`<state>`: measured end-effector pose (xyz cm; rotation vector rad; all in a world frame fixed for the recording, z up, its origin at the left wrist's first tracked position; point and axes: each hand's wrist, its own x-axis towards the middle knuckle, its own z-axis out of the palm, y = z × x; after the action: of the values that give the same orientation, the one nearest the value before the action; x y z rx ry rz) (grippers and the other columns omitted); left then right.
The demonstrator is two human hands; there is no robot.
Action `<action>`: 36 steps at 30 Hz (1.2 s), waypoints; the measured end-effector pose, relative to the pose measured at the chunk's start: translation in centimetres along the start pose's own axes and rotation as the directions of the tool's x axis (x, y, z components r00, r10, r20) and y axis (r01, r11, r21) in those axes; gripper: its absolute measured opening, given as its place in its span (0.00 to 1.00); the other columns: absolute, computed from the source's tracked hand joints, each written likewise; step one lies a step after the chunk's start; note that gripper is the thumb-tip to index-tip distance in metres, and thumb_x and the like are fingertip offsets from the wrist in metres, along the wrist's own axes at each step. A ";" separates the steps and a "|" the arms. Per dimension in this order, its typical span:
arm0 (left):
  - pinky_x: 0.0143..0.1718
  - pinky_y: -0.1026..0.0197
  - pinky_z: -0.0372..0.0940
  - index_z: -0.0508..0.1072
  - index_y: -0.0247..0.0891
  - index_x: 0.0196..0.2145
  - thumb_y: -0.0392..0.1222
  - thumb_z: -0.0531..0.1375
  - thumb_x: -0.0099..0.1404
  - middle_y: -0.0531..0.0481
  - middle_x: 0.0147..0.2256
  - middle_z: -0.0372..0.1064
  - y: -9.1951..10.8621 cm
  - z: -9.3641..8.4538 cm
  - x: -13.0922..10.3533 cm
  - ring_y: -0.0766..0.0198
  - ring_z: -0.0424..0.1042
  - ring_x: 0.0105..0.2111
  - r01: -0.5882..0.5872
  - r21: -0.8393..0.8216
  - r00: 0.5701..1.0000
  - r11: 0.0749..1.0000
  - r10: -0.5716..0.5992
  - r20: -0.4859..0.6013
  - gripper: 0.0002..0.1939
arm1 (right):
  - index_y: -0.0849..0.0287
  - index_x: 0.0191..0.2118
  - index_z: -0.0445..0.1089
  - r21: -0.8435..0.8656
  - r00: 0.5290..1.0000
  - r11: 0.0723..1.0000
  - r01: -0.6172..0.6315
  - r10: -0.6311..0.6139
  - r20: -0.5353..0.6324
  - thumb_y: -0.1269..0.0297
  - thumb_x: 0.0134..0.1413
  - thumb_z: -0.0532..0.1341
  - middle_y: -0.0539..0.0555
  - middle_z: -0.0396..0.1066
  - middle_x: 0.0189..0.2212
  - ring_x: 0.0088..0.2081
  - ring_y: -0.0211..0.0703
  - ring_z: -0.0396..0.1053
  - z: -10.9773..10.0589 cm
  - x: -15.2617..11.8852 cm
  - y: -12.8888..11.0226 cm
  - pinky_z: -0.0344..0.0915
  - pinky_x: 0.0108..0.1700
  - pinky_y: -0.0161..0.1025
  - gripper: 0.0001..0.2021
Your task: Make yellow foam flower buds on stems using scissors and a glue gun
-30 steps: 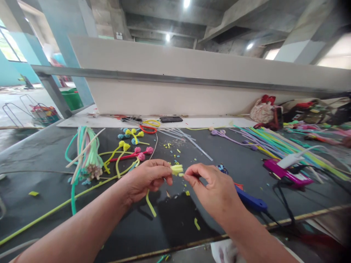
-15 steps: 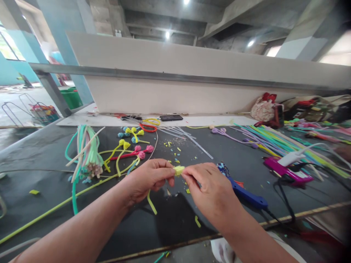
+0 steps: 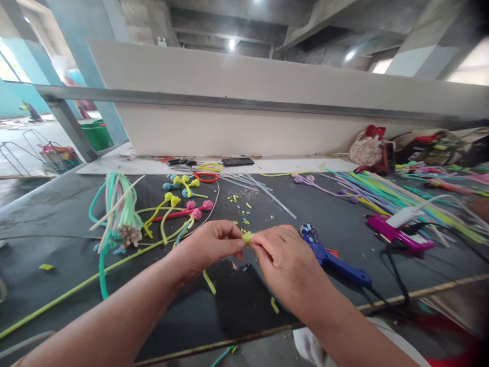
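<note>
Between my hands, just above the dark tabletop, is a small yellow flower-like piece (image 3: 247, 237) on a yellow stem (image 3: 209, 282) that hangs below my left hand. My left hand (image 3: 214, 242) pinches the piece from the left with thumb and forefinger. From the right, the fingertips of my right hand (image 3: 281, 257) are closed on its other side and hide part of it. A blue glue gun (image 3: 342, 262) lies right of my right hand. Left of my hands are finished-looking yellow buds (image 3: 172, 199) and pink buds (image 3: 196, 211) on stems.
A bundle of pale green and cream strips (image 3: 126, 219) lies at the left. Clear glue sticks (image 3: 273, 196) and yellow scraps (image 3: 246, 205) lie behind my hands. A magenta power strip (image 3: 399, 234) with cables and long coloured strips (image 3: 385, 191) are at the right. A phone (image 3: 237, 161) rests at the back.
My right hand has moved slightly left and covers more of the yellow piece, which shows less between my fingers. The view has shifted a little; the things on the table stay put.
</note>
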<state>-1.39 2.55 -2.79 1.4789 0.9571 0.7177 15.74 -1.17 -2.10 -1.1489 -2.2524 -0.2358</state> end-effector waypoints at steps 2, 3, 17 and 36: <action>0.16 0.70 0.45 0.70 0.34 0.26 0.47 0.61 0.54 0.52 0.20 0.67 -0.1 0.0 0.0 0.74 0.53 0.16 0.000 0.006 1.000 1.000 0.001 -0.010 0.11 | 0.58 0.27 0.67 0.004 1.000 1.000 -0.019 0.019 0.000 0.75 0.57 0.53 0.51 0.71 0.24 0.30 0.41 0.66 0.1 0.0 0.0 0.57 0.39 0.41 0.10; 0.16 0.70 0.45 0.70 0.34 0.26 0.47 0.61 0.54 0.52 0.20 0.67 0.0 0.0 0.0 0.74 0.53 0.16 -0.001 0.011 1.000 1.000 0.002 -0.021 0.11 | 0.58 0.27 0.67 0.012 0.999 0.999 -0.032 0.032 -0.005 0.75 0.56 0.54 0.51 0.71 0.24 0.29 0.41 0.67 0.2 0.0 0.0 0.58 0.39 0.41 0.10; 0.17 0.69 0.46 0.69 0.35 0.24 0.44 0.59 0.55 0.53 0.19 0.67 0.5 0.2 -0.3 0.74 0.52 0.15 0.000 0.041 0.998 0.999 0.003 -0.068 0.09 | 0.57 0.42 0.66 0.709 0.844 0.481 -0.516 0.427 0.324 0.63 0.54 0.57 0.51 0.70 0.33 0.34 0.39 0.70 0.0 0.5 1.7 0.66 0.39 0.38 0.10; 0.29 0.66 0.57 0.73 0.33 0.26 0.43 0.59 0.57 0.51 0.23 0.71 0.6 0.4 -0.4 0.68 0.66 0.25 -0.105 0.033 0.994 0.994 0.105 -0.008 0.09 | 0.59 0.31 0.72 0.792 0.777 0.215 -0.572 0.453 0.438 0.63 0.44 0.65 0.48 0.71 0.23 0.27 0.37 0.69 -0.3 1.0 0.8 0.66 0.33 0.36 0.07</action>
<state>-1.16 2.05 -2.22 1.5643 0.9073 0.7895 16.03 -0.09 -1.39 -1.1458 -1.4383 1.2509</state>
